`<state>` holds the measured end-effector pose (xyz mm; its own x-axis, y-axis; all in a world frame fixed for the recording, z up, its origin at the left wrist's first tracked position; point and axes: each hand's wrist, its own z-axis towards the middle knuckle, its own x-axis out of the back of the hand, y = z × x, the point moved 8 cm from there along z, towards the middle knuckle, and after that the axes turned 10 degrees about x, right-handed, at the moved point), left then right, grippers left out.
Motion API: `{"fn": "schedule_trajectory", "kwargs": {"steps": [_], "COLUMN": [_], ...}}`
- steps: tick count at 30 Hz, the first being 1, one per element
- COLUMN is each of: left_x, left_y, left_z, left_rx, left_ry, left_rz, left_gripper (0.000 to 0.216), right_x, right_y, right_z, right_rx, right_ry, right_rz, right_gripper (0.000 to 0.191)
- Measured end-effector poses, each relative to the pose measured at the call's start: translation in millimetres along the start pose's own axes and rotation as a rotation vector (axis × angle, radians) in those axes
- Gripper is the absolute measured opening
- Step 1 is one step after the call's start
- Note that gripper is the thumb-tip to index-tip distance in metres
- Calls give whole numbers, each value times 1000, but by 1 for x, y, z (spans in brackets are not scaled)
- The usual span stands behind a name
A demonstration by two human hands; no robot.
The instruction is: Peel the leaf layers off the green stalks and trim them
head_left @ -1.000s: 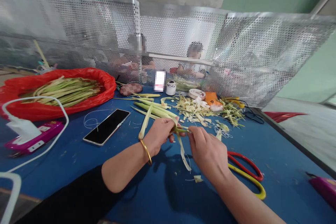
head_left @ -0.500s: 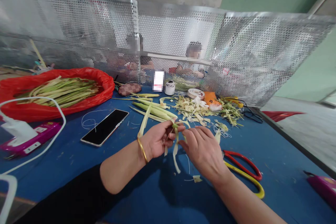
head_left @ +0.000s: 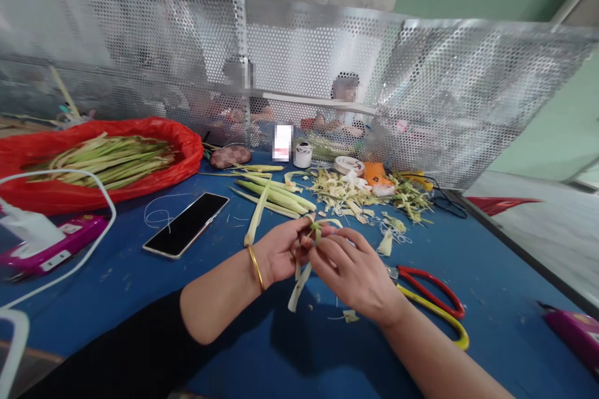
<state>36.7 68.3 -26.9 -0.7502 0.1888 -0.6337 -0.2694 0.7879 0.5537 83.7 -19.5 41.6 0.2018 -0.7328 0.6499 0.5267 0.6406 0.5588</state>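
My left hand [head_left: 281,255], with a gold bangle at the wrist, is closed around a small folded piece of pale green leaf strips [head_left: 317,229] above the blue table. Against that piece, my right hand [head_left: 358,274] has its fingers bent and pinched together on the strips; its fingertips are partly hidden. One strip end [head_left: 298,292] dangles below the hands. Just right of my right hand lie scissors with one red and one yellow handle [head_left: 462,338]. Long green leaves [head_left: 276,196] lie on the table beyond my hands.
A red plastic bag [head_left: 187,156] of leaf strips stands at left. Nearby are a phone [head_left: 187,224] and a purple power strip [head_left: 56,255] with a white cable. Leaf scraps [head_left: 339,193] and a tape roll [head_left: 349,165] lie before a perforated metal screen [head_left: 299,50]; people sit behind it.
My right hand has moved slightly left, closer against my left hand. The dangling strip has swung left, and another strip now sticks out to the right above my fingers.
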Motion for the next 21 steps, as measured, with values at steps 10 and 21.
{"fn": "schedule_trajectory", "kwargs": {"steps": [10,21], "left_x": [-7,-17], "left_y": [-15,20], "left_z": [1,-18], "left_rx": [147,-443], "left_ry": [-87,127], "left_rz": [-143,595], "left_gripper": [32,26], "right_x": [1,8], "right_y": [9,57], "right_z": [-8,-33], "right_rx": [-40,-680], "right_ry": [90,438], "right_rz": [-24,630], "right_gripper": [18,10]}}
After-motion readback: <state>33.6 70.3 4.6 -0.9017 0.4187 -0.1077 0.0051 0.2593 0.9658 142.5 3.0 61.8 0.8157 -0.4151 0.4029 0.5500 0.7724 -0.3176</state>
